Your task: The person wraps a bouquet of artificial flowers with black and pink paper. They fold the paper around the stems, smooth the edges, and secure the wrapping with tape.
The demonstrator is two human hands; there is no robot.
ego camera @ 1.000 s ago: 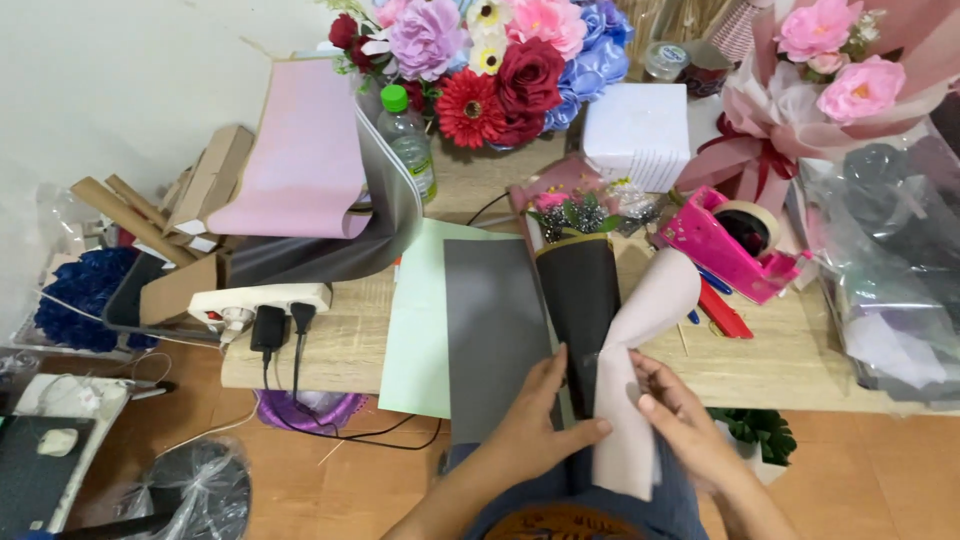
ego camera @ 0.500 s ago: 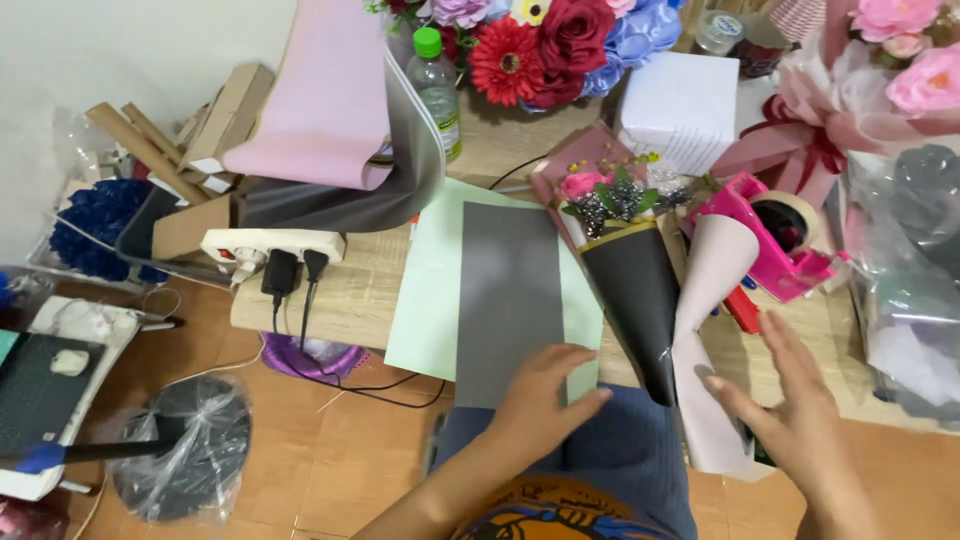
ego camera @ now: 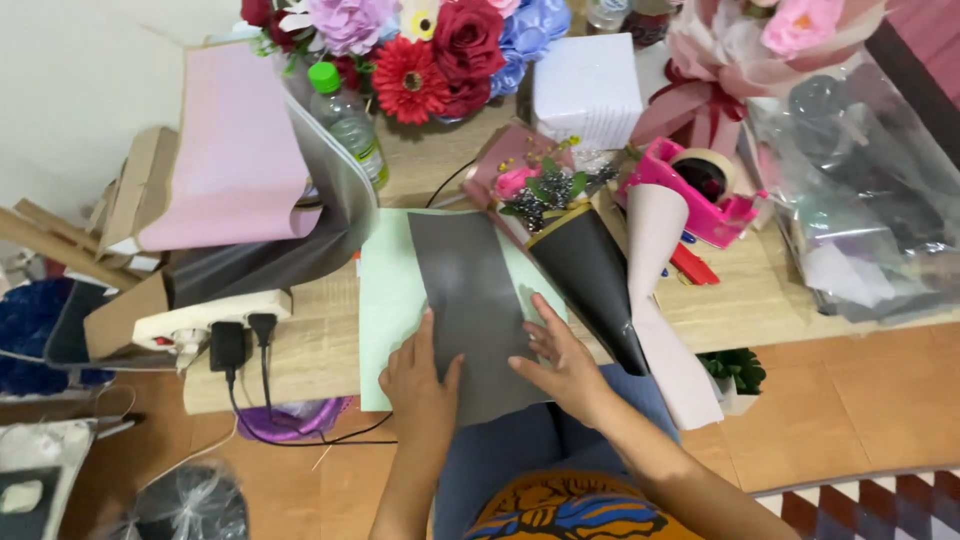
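A dark grey sheet [ego camera: 465, 290] lies on a pale green sheet [ego camera: 385, 290] at the front of the wooden table [ego camera: 320, 345]. My left hand [ego camera: 420, 380] rests flat on the grey sheet's lower left edge. My right hand [ego camera: 560, 355] presses its lower right part, fingers spread. To the right lies a small bouquet in a black cone wrap [ego camera: 590, 275], with a pale pink cone [ego camera: 655, 235] beside it. Neither hand grips anything.
A pink tape dispenser [ego camera: 700, 195], white box [ego camera: 585, 85], green-capped bottle [ego camera: 345, 120] and flower arrangement [ego camera: 420, 45] stand behind. Pink and grey paper rolls [ego camera: 240, 150] and a power strip [ego camera: 210, 315] sit at left. Clear wrapped bundles [ego camera: 860, 190] fill the right.
My right hand let go of the pale pink cone and moved left onto the grey sheet. The left hand stays on the sheet. The view shifted closer.
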